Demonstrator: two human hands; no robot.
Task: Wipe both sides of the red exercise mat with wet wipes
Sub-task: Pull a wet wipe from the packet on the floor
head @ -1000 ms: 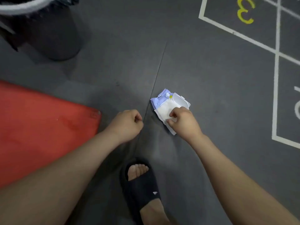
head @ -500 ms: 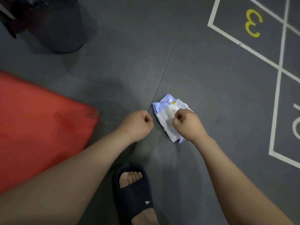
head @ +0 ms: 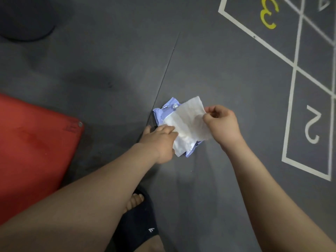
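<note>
A purple and white wet-wipe pack (head: 163, 111) lies on the grey floor in the middle of the view. My left hand (head: 160, 140) presses down on the pack's near left side with its fingers laid over it. My right hand (head: 221, 124) pinches the right edge of a white wet wipe (head: 190, 122) that spreads out above the pack. The wipe's lower end still reaches into the pack. The red exercise mat (head: 34, 150) lies flat at the left, one rounded corner pointing toward the pack.
A dark round bin base (head: 25, 20) stands at the top left. White hopscotch lines (head: 294, 66) with numbers 2 and 3 cover the floor at the right. My foot in a black slipper (head: 138, 220) is planted at the bottom centre. A floor seam (head: 167, 64) runs up from the pack.
My right hand has pulled a wipe up and to the right out of the pack. My left hand moved from a fist beside the pack onto the pack.
</note>
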